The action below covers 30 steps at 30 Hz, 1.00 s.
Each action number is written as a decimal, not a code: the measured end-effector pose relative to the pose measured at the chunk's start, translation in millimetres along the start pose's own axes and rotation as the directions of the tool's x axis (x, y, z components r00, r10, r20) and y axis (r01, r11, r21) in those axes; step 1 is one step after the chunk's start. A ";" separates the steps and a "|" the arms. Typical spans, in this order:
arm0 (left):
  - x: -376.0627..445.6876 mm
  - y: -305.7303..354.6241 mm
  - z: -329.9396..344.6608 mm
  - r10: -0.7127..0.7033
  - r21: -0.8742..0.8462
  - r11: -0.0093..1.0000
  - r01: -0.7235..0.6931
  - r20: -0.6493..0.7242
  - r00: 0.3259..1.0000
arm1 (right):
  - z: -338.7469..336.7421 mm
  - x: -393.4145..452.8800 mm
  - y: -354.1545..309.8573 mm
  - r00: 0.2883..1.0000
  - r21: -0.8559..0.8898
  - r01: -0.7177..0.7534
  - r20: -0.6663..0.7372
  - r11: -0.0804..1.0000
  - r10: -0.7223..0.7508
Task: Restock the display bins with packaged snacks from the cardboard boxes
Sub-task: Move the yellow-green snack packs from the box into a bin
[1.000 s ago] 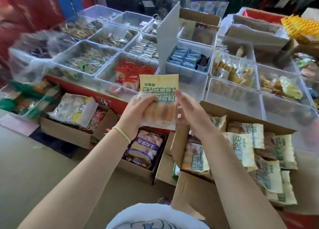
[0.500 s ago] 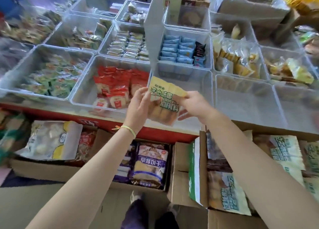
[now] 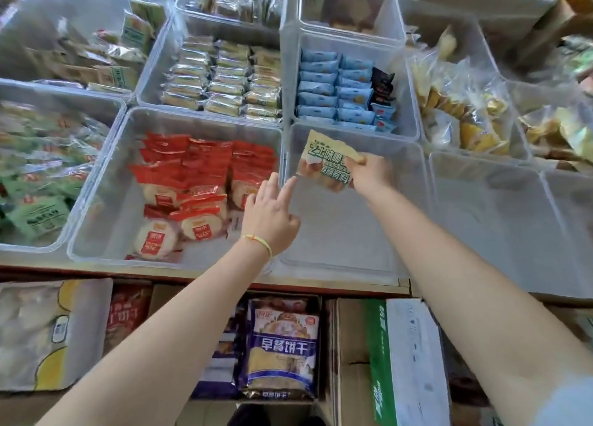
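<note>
A single head-worn camera looks steeply down, close over clear display bins [image 3: 205, 182], with cardboard boxes [image 3: 349, 361] along the bottom.

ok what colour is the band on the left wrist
Yellow-green, with a small orange bit; the wristband shows in the head view.

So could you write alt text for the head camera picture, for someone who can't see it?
Seen from above, a person's right hand holds a green-lettered snack packet over an empty clear bin, while the left hand reaches towards it, fingers loose. Neighbouring bins hold red packets and blue packets; cardboard boxes sit below.
</note>
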<state>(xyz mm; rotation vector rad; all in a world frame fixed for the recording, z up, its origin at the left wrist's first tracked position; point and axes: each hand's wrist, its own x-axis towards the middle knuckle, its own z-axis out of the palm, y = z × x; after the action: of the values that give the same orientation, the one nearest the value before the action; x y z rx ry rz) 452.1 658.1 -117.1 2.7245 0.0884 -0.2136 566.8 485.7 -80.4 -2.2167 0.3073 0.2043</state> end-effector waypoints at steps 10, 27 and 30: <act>1.0 -2.5 8.8 -0.052 -0.115 0.992 0.050 -0.020 0.998 | 53.0 52.6 13.1 0.996 0.013 -0.090 0.008 0.996 0.090; -2.4 2.1 -4.6 -0.059 0.074 0.996 0.054 0.059 0.997 | -7.1 -14.7 -8.6 0.999 0.020 -0.046 -0.023 0.999 0.047; -10.4 18.1 -18.5 -0.104 0.176 0.980 0.093 0.057 0.993 | -52.9 -69.2 -24.4 0.998 0.071 0.006 0.062 0.997 -0.010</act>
<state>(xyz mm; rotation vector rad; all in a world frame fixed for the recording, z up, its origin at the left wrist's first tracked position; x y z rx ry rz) 446.0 648.5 -91.6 2.8854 0.1952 -0.3553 509.8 468.7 -12.3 -2.1371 0.2678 0.2538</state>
